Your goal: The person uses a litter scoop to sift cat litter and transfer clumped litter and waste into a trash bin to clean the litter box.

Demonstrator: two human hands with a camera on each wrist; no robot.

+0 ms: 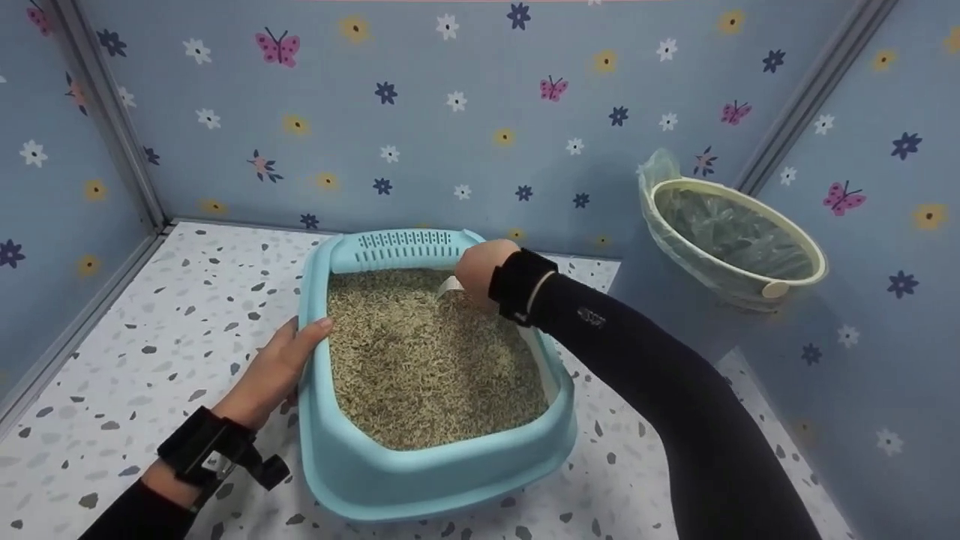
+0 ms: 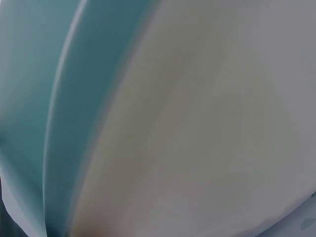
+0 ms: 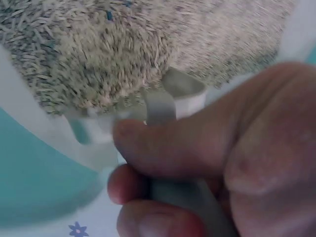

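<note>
A light-blue litter box (image 1: 420, 480) full of pale pellet litter (image 1: 405, 352) stands on the speckled floor. My left hand (image 1: 271, 367) holds its left rim, thumb over the edge and the other fingers mostly hidden along the outer wall. At the back right of the box, my right hand (image 1: 484, 268) grips the handle of a whitish litter scoop (image 3: 161, 106). In the right wrist view the thumb lies along the handle and the fingers curl round it. Litter lies against the scoop's head, which is partly buried. Pale box wall fills most of the left wrist view.
A cream-rimmed bin (image 1: 821, 262) lined with a translucent bag stands at the right by the corner. Blue flowered wall panels (image 1: 450, 135) rise close behind the box and on both sides. Speckled floor (image 1: 187, 337) shows left of the box.
</note>
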